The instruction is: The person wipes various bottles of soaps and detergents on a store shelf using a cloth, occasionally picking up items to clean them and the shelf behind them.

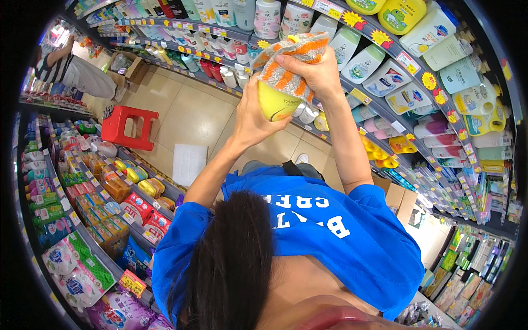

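Note:
A yellow bottle (275, 103) is held up in front of me, between my body and the shelf. My left hand (254, 116) is closed round its lower side. Over the bottle's upper part lies an orange and grey striped cloth (291, 69), gripped by my right hand (314, 74), thumb on top and fingers behind it. The cloth hides most of the bottle's top; a bit of yellow shows above it. Rows of shampoo and body-wash bottles (360, 55) stand on the shelf just beyond and to the right of my hands.
A red plastic stool (131, 127) stands on the tiled aisle floor at left, near a white flat sheet (190, 164). Shelves with soap boxes (107, 225) and packs line the left. A cardboard box (399, 201) is behind me at right. Another person (77, 71) is at the far left.

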A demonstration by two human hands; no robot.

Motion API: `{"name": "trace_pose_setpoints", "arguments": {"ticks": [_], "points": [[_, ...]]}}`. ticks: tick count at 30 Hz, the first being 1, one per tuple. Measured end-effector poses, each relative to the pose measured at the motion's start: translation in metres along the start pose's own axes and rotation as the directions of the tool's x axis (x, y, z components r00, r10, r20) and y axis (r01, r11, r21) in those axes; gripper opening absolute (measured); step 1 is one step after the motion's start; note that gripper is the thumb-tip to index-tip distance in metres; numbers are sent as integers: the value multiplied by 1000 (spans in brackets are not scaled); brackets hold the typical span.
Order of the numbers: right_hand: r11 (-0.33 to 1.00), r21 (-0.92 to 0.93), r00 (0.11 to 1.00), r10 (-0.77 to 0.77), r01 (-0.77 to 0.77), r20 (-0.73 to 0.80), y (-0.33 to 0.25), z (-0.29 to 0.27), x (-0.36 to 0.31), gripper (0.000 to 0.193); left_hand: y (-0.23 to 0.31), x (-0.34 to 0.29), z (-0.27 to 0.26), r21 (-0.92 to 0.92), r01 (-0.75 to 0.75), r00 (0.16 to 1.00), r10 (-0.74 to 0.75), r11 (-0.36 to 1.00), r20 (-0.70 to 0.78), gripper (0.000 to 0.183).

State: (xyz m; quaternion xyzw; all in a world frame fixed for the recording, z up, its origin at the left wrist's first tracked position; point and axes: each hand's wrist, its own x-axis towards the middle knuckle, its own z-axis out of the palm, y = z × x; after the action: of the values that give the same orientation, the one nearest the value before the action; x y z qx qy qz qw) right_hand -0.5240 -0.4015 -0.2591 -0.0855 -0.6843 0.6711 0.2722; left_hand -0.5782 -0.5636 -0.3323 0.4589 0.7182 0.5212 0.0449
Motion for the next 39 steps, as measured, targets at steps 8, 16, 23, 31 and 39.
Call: {"name": "trace_pose_setpoints", "arguments": {"ticks": [8,16,23,31,39], "points": [[996,64,976,-77,65,203,-6,-5,8,42,-15,-4,-3,-563,197,957,-32,803,289,117],[994,61,940,-103,88,325,-40,-26,-5,59,11,18,-10,-534,40,963,111,844,247,114],[989,3,969,-146,148,201,-48,-11,-26,27,8,12,-5,-482,55,941,115,874,317,109],[978,198,981,-93,59,169,-30,-29,-39,50,8,4,0,-434,-57,988,113,899,104,99],[978,-135,971,-132,161,199,-49,-33,-27,45,16,7,-12,-159,-73,987,94,985,127,100]]}}
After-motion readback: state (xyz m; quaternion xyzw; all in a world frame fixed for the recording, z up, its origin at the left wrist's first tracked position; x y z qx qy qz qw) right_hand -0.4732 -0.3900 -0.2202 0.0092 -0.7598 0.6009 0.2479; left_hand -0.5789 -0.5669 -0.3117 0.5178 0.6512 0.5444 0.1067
